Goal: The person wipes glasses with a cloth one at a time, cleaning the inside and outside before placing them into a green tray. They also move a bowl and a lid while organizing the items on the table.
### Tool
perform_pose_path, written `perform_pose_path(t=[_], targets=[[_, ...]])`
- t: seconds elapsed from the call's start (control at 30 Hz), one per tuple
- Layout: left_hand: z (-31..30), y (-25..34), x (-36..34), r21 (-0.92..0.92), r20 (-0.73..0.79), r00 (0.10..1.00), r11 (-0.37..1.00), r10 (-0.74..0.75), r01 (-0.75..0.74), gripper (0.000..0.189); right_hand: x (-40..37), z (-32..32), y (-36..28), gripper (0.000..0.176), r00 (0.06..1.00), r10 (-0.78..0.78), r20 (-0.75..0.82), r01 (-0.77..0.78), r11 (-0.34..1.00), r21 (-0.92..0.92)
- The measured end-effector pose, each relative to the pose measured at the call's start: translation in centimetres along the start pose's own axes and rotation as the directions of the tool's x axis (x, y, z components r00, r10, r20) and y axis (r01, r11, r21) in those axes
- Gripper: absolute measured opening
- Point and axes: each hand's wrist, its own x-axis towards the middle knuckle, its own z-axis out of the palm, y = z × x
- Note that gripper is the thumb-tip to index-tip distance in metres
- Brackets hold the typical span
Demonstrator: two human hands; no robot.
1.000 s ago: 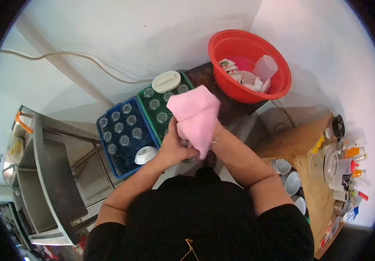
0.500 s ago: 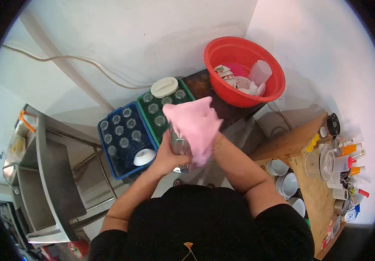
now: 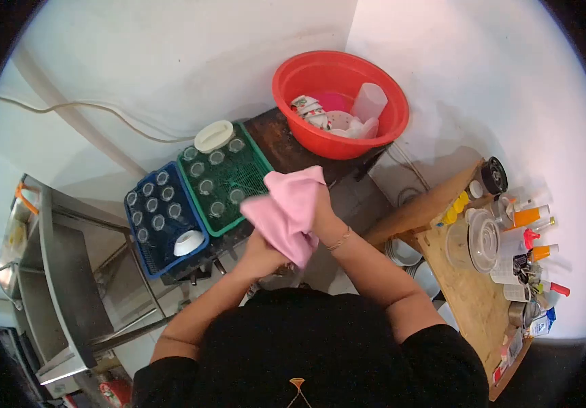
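You are holding a pink cloth (image 3: 286,214) bunched between both hands, close in front of your chest and just near of the crates. Your left hand (image 3: 259,255) is curling tight into the cloth's lower end, its knuckles showing and its fingertips buried in the folds. Your right hand (image 3: 320,207) is pressing against the cloth's right side with the fabric draped over it. Those fingers are hidden, so you cannot tell how far they are closed. A thin bracelet (image 3: 339,239) is sitting on that wrist. Whatever may be lying inside the cloth is covered and cannot be made out.

Just beyond your hands a green crate (image 3: 228,178) is holding upturned glasses in rows, with a white lid (image 3: 213,136) resting at its far left corner. Touching its left side, a blue crate (image 3: 160,217) is carrying more glasses and a white bowl (image 3: 189,243) at its near end. Farther right, a red basin (image 3: 339,102) is sitting on a dark table (image 3: 279,139) against the wall, with cups and a clear plastic tumbler piled in it.

To your right a wooden table (image 3: 470,292) is bearing a clear lidded container (image 3: 483,238) and orange bottles (image 3: 531,215) — white bowls (image 3: 402,251) are stacking under its edge. A steel shelf unit (image 3: 61,272) is standing at the far left.
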Motion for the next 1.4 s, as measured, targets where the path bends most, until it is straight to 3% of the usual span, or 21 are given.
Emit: perform_pose_path(t=[0.03,0.13,0.2,0.23,0.27,0.33,0.4,0.43,0.57,0.6,0.67,0.7,0.8,0.87,0.93,1.0,1.13,1.2,1.27,1.33,1.4], targets=[[0.6,0.0,-0.2,0.001,0.0,1.0,1.0,-0.005,0.005,0.06,0.1,7.1,2.0,0.03,0.96,0.237,-0.151,-0.077,0.74,0.669],[2.1,0.6,0.2,-0.075,0.072,0.992,0.991,-0.108,0.113,0.067,-1.1,6.9,3.9,0.019,0.8,0.481,-0.36,0.026,0.571,0.821],[2.6,1.5,-0.2,-0.399,0.171,0.953,0.867,-0.249,0.298,0.061,-1.6,4.9,6.0,0.017,0.789,-0.127,-0.601,0.356,0.892,0.28],[2.5,2.1,-0.4,-0.646,0.308,0.889,0.611,-0.339,0.457,0.055,-2.0,0.3,4.3,0.017,0.984,-0.049,-0.17,0.032,0.994,-0.101],[2.6,2.3,-0.5,-0.784,0.461,0.811,0.263,-0.361,0.563,0.049,-2.2,1.9,4.9,0.017,0.984,-0.049,-0.17,0.033,0.994,-0.1],[3.1,0.9,-0.3,-0.776,0.546,0.802,0.216,-0.24,0.593,0.05,-2.5,2.5,4.5,0.019,0.828,-0.022,-0.56,0.221,0.931,0.289],[3.4,0.1,-0.2,-0.644,0.417,0.809,0.493,-0.415,0.585,0.052,-2.8,1.4,3.6,0.023,0.55,-0.102,-0.829,0.389,0.909,0.147],[4.1,-0.9,0.4,-0.371,0.21,0.928,0.853,-0.308,0.367,0.06,-3.2,-2.4,1.5,0.021,0.874,-0.162,-0.458,0.213,0.975,0.062],[5.3,-2.5,-0.1,0.441,0.02,0.95,0.85,0.31,-0.287,0.068,-3.0,5.0,4.0,0.021,0.927,0.157,-0.341,-0.084,0.972,0.219],[5.3,-1.1,-0.4,0.08,-0.011,1.0,0.997,0.019,-0.018,0.064,-3.0,6.0,4.9,0.02,0.922,0.174,-0.345,-0.054,0.942,0.332],[5.1,0.9,-0.9,-0.581,0.233,0.852,0.636,-0.469,0.508,0.058,-2.9,7.9,6.8,0.019,0.912,0.209,-0.352,0.015,0.841,0.541],[3.8,-0.2,-1.3,-0.694,0.425,0.837,0.469,-0.345,0.546,0.054,-3.2,8.4,7.9,0.022,0.888,0.195,-0.417,0.158,0.72,0.675],[3.9,-1.2,-1.3,-0.745,0.56,0.801,0.294,-0.212,0.598,0.055,-3.1,3.7,7.1,0.031,0.805,0.011,-0.593,0.501,0.521,0.691],[5.0,-0.8,-1.3,-0.693,0.5,0.814,0.426,-0.297,0.581,0.055,-3.5,2.6,6.8,0.032,0.729,-0.276,-0.627,0.556,0.772,0.307],[5.8,-1.7,-1.2,-0.15,0.047,0.99,0.979,-0.129,0.135,0.049,-3.4,3.3,5.0,0.028,0.944,0.324,0.065,-0.247,0.562,0.789],[5.5,-1.9,-0.6,-0.119,0.014,0.984,0.977,-0.175,0.175,0.047,-2.8,5.5,3.7,0.02,0.909,0.328,-0.258,-0.189,0.875,0.446],[3.6,0.1,-2.0,-0.514,0.388,0.848,0.68,-0.36,0.523,0.041,-2.7,4.1,4.4,0.016,0.943,0.221,-0.248,0.06,0.622,0.781],[4.0,2.2,-2.3,-0.811,0.516,0.855,0.29,-0.051,0.507,0.04,-2.4,0.9,5.0,0.019,0.83,-0.162,-0.533,0.55,0.395,0.736],[4.6,0.7,-2.5,-0.788,0.495,0.854,0.332,-0.16,0.519,0.053,-3.3,0.1,4.3,0.022,0.682,-0.267,-0.681,0.66,0.626,0.416],[5.2,-0.5,-2.1,-0.365,0.215,0.936,0.866,-0.28,0.343,0.057,-4.1,-1.6,2.9,0.023,0.969,-0.184,-0.167,0.218,0.952,0.215],[5.6,-1.7,-1.5,-0.2,0.09,0.951,0.93,-0.296,0.308,0.066,-2.7,7.2,4.6,0.021,0.989,0.01,-0.148,0.03,0.964,0.266]])
